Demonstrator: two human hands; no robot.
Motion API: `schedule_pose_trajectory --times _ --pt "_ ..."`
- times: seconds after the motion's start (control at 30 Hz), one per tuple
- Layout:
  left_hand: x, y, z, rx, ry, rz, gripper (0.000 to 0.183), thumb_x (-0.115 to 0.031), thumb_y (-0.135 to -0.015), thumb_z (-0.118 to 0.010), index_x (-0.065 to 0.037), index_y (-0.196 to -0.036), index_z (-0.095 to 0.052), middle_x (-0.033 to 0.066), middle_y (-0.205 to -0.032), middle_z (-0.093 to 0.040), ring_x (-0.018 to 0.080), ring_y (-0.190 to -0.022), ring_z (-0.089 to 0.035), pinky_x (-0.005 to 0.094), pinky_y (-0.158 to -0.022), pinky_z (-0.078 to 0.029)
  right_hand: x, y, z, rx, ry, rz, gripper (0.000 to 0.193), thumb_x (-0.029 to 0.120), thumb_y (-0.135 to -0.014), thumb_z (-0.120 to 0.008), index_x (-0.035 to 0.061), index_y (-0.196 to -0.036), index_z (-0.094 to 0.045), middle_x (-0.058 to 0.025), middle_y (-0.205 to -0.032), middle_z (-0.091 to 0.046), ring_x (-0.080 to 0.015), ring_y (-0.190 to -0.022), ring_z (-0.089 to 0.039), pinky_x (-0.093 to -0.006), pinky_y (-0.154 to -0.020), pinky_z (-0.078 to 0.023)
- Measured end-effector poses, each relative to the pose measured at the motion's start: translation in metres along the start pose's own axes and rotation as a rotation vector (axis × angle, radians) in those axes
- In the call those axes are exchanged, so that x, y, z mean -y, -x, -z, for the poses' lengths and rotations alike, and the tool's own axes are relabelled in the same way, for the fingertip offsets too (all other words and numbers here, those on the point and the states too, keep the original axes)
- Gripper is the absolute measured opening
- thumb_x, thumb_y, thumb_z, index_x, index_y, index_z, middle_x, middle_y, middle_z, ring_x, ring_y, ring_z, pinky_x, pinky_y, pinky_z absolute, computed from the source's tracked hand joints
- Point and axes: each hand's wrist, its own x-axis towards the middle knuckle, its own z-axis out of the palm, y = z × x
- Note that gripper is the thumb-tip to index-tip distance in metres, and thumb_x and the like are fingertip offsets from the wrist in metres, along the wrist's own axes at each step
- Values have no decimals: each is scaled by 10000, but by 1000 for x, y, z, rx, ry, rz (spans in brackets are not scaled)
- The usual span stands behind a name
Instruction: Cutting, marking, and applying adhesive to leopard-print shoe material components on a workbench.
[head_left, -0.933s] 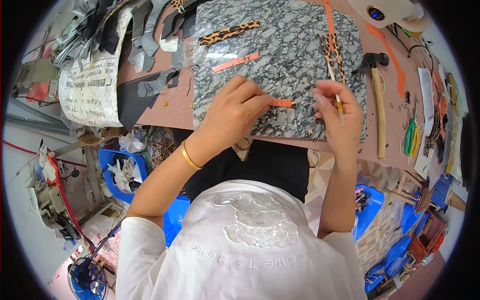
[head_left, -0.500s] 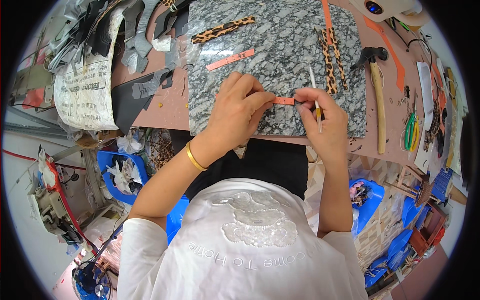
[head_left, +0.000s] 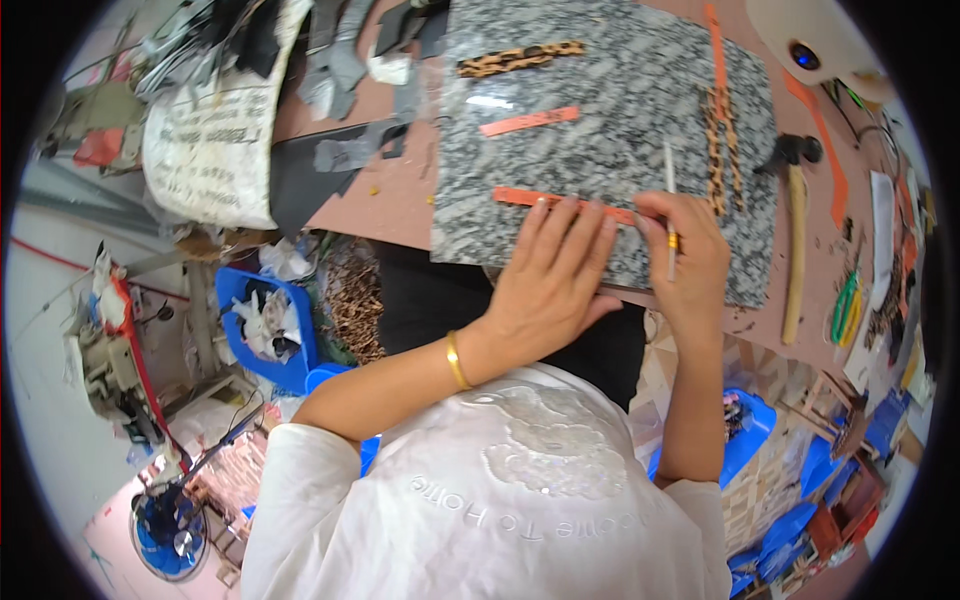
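Observation:
My left hand [head_left: 556, 262] lies with its fingers stretched out, fingertips pressing along the near edge of an orange strip [head_left: 515, 195]. The strip lies flat on a grey speckled stone slab [head_left: 625, 85]. At the strip's right end are the closed thumb and finger of my right hand [head_left: 692, 240]; whether they pinch the strip is hard to tell. That hand also holds a slim white pen-like tool [head_left: 670, 170] upright, with a yellow band low on it. A shorter orange strip [head_left: 530, 122] with small dark marks lies farther back on the slab.
Leopard-print strips [head_left: 520, 58] lie at the slab's back left, and more [head_left: 714, 150] at its right beside a long orange strip [head_left: 716, 40]. To the right are a hammer [head_left: 795, 250] and green-and-yellow-handled scissors [head_left: 846, 308]. Dark scraps [head_left: 305, 185] lie left; a blue bin [head_left: 300, 345] stands below.
My left hand has gone from pinching the orange strip to lying flat along it, uncovering its left part. The view has shifted, so everything sits farther right. My right hand stays at the strip's right end.

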Motion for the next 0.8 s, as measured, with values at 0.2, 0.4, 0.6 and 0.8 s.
schedule_pose_trajectory --times 0.2,0.4,0.6,0.8 --pt "-2 4 -10 10 -101 -21 793 -448 -732 -714 0 -1345 -489 178 -1431 -401 386 -1319 -367 562 -1114 -249 2 2 -1 10 -9 -80 163 -13 -813 -640 42 -966 -647 -86 -831 -634 -254 -809 -589 -349 -717 -472" --pt "5 4 -9 1 -162 -62 779 -474 -743 -693 -8 -1338 -507 165 -1419 -432 373 -1296 -401 559 -1101 -274 -3 0 -5 -75 -78 -87 213 56 -901 -617 50 -1110 -657 -104 -896 -669 -231 -782 -624 -317 -698 -483" --pt "5 5 -10 -18 -163 -71 783 -465 -731 -704 -9 -1338 -510 154 -1416 -437 362 -1280 -416 553 -1098 -280 2 5 7 -170 -231 -142 168 149 -926 -635 -11 -958 -675 -102 -903 -698 -192 -708 -650 -305 -617 -493" --pt "2 3 -9 -3 -149 -48 793 -460 -719 -716 -14 -1342 -508 151 -1411 -441 354 -1277 -420 549 -1096 -285 -1 2 0 -126 -41 59 160 125 -904 -647 -6 -814 -633 -88 -822 -681 -249 -685 -643 -323 -602 -494"
